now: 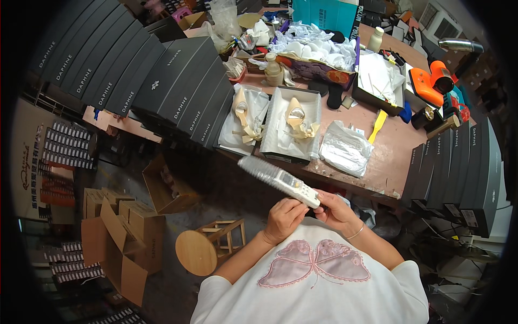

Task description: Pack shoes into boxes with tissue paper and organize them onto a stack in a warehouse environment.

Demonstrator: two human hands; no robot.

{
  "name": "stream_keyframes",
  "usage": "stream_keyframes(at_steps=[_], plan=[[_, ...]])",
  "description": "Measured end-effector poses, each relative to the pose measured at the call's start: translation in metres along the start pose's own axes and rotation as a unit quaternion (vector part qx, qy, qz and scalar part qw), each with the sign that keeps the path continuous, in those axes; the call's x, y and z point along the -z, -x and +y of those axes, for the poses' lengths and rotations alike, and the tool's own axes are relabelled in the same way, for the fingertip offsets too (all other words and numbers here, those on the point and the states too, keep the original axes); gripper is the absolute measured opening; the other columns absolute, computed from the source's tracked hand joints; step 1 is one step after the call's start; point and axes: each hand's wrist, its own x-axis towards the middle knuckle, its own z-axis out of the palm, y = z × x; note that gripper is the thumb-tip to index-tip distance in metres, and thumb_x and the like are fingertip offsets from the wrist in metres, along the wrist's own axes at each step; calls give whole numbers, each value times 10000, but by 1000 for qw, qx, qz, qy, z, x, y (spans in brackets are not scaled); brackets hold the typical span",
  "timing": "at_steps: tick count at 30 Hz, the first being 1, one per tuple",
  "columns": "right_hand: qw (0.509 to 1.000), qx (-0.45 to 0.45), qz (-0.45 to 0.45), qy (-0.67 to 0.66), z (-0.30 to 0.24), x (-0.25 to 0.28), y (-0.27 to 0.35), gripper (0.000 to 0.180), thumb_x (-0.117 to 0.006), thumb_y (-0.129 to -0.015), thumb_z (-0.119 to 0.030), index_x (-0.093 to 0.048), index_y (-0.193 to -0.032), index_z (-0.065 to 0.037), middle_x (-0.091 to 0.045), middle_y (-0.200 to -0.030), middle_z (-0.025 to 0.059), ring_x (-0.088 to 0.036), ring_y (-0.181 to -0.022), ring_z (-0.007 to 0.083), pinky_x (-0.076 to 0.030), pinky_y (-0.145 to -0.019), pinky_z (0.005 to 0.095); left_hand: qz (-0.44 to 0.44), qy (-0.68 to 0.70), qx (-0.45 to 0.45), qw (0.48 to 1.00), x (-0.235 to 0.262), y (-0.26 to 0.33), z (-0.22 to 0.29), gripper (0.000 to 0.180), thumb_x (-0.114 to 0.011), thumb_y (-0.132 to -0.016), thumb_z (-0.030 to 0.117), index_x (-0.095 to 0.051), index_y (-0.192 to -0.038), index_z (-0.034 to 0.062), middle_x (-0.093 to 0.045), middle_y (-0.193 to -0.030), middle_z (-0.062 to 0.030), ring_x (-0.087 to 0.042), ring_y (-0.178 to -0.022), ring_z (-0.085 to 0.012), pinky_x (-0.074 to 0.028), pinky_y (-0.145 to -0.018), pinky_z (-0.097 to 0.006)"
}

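Both hands are at the near end of a long white handheld device [291,184], held in front of my chest. It has small dark marks like buttons on its near half, and its far half is blurred and ribbed-looking; its exact kind I cannot make out. The curled fingers of my left hand [287,220] pinch its left side near the end. On the opposite side my right hand [335,211] grips the same end between thumb and fingers. Beyond it, an open shoe box [315,153] on the table holds a beige high-heeled shoe [295,116] with a bow. A matching shoe [240,110] lies on white paper beside it.
Dark shoe boxes [186,81] are stacked high on the left, with more boxes [458,167] at the right. A yellow brush [379,125] and a folded plastic bag [345,148] lie on the table [394,156]. A wooden stool [197,252] and open cartons [116,264] stand on the floor.
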Motion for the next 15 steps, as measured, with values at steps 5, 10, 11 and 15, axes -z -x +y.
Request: stream_keyframes(at_steps=[5,10,11,15], plan=[[998,18,-51,-11,1,-10,0,400,-620,-906,-179,-473,-1249,-36,-557,-887,19,-519,-670,72,-447,-532,193,-15,173,142,975,3,1,-3,143,-651,-842,85,-644,-971,25,-582,-1031,-122,-577,-981,-262,-470,-831,-341],[980,82,34,180,0,-27,0,256,-662,-872,-122,-487,-1036,-34,-563,-756,30,-543,-590,88,-438,-486,211,43,450,308,837,-6,3,-4,383,-641,-892,167,-489,-1190,-20,-552,-1163,-97,-539,-1076,-174,-426,-940,-317],[968,88,41,231,2,-26,-1,253,-663,-874,-133,-487,-1030,-39,-561,-737,25,-542,-582,86,-439,-485,213,61,498,334,798,-6,-3,0,437,-642,-894,173,-450,-1232,-26,-545,-1179,-96,-535,-1085,-164,-421,-951,-316],[909,103,69,397,8,-16,-2,281,-703,-848,-182,-501,-986,-45,-565,-687,7,-526,-557,65,-425,-491,219,41,530,353,770,-17,7,-4,463,-636,-898,142,-403,-1263,-23,-553,-1175,-97,-551,-1081,-159,-461,-928,-303]])
